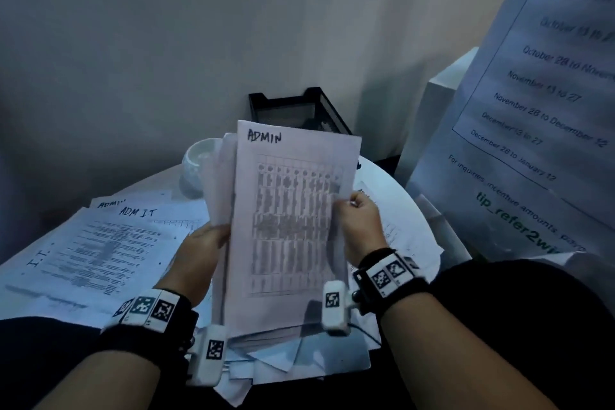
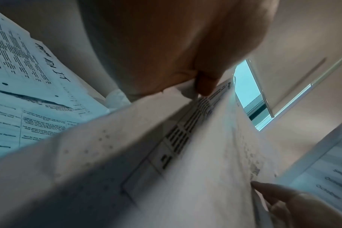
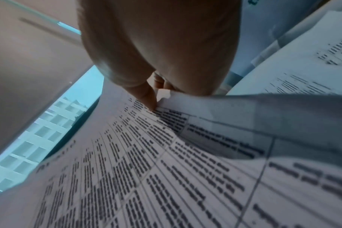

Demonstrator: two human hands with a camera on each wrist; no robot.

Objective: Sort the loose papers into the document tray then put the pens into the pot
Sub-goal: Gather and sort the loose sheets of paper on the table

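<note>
I hold a stack of printed sheets [image 1: 289, 226] upright above the round table; the front sheet is headed "ADMIN" and carries a table of text. My left hand [image 1: 206, 240] grips the stack's left edge, seen up close as the stack [image 2: 166, 154] with my thumb [image 2: 205, 83] on it. My right hand [image 1: 359, 226] pinches the right edge, thumb [image 3: 146, 95] pressed on the front sheet [image 3: 146, 169]. A black mesh document tray [image 1: 299, 110] stands behind the stack against the wall. Left of it sits a white pot [image 1: 196, 163]. No pens show.
More sheets marked "ADM I.T" and "I.T." [image 1: 100, 243] lie spread on the left of the white table [image 1: 392, 186]. Other loose papers [image 1: 299, 356] lie under my wrists. A large printed notice [image 1: 545, 93] hangs at the right, in front of a white box [image 1: 432, 116].
</note>
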